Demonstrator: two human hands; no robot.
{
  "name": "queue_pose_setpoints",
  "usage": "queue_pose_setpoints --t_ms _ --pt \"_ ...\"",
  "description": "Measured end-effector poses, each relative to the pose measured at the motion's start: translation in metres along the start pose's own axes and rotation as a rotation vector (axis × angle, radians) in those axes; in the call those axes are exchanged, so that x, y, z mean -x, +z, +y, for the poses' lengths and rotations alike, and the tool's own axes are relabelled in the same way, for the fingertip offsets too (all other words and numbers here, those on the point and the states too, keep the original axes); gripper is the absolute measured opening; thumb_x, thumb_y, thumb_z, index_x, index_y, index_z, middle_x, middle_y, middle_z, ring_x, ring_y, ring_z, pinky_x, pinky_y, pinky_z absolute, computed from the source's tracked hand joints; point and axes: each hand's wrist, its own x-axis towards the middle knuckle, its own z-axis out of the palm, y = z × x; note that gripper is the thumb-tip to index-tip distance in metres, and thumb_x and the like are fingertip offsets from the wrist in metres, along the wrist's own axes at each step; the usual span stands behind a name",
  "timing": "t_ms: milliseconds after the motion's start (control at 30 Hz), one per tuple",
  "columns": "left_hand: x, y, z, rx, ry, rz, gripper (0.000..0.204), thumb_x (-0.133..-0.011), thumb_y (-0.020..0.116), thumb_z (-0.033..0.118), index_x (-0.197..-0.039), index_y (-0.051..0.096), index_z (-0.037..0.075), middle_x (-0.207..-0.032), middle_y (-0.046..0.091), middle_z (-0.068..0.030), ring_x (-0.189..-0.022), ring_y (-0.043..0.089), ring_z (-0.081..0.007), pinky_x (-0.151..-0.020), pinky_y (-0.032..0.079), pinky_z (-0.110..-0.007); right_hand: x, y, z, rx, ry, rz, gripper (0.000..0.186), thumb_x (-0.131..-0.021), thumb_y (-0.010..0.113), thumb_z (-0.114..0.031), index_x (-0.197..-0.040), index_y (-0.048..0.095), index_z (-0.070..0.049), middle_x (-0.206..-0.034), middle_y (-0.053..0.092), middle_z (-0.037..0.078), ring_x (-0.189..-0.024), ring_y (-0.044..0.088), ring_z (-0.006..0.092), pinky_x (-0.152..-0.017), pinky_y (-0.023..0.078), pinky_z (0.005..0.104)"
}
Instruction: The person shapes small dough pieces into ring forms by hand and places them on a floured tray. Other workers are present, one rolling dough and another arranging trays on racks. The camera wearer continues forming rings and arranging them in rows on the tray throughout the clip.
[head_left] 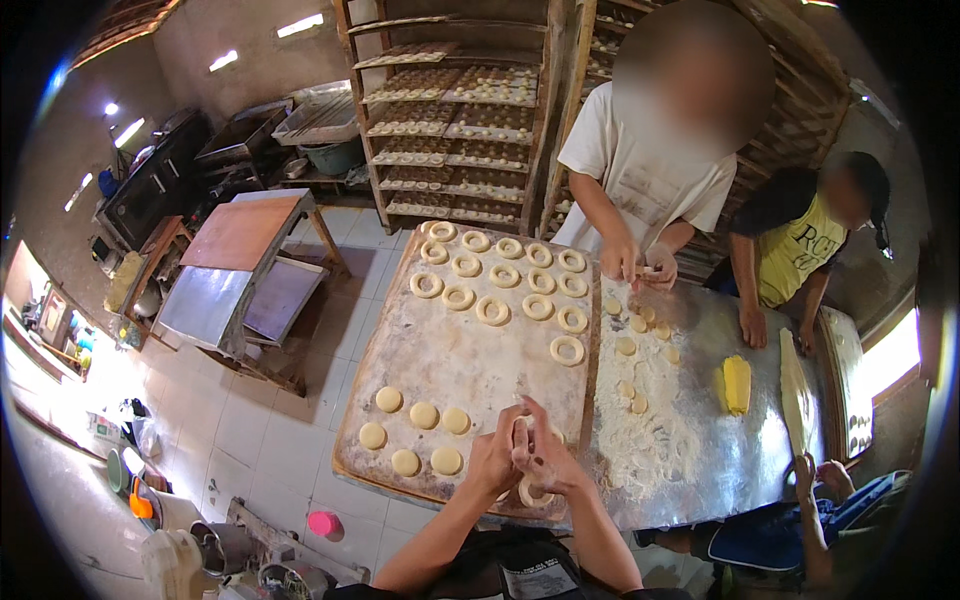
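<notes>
Pale dough [521, 430], dir. & long axis unclear, gripped btwn L hand [493, 462] & R hand [553, 464] fingers.

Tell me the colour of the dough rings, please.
Dough rings: pale cream, best in head view.

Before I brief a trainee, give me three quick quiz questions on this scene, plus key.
1. Count: how many dough discs without holes lie at the near left of the board?

2. True or false: the yellow block lies on the metal table.

3. Choose: the wearer's left hand and right hand are together over
a) the floor
b) the board
c) the rack

Key: 1. Six. 2. True. 3. b.
</notes>
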Motion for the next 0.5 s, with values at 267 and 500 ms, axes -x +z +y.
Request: queue_pose_setpoints --t_ms 267,500 --pt "-0.003 -0.008 -0.018 0.055 -0.172 -0.144 0.027 -0.103 0.045 0.025 -0.126 0.044 0.011 -0.064 0.063 -0.0218 -0.058 0.061 -0.0483 -0.052 0.047 -0.053 -0.011 0.008 -0.011 0.114 0.222 -0.064 0.084 -0.097 0.048 -0.063 -0.154 0.017 -0.010 -0.104 0.065 0.014 -0.095 0.061 0.0215 -0.082 0.047 0.0316" --pt "-0.039 -0.005 -0.030 0.061 -0.228 0.068 0.041 -0.103 0.046 0.028 -0.137 0.039 0.006 -0.112 0.059 -0.0347 -0.100 0.058 -0.0509 -0.080 0.045 -0.058 -0.048 0.031 -0.018 0.279 0.212 0.316 0.080 -0.100 0.048 -0.054 -0.155 0.016 -0.004 -0.136 0.048 0.026 -0.127 0.049 0.0350 -0.112 0.030 0.0491"
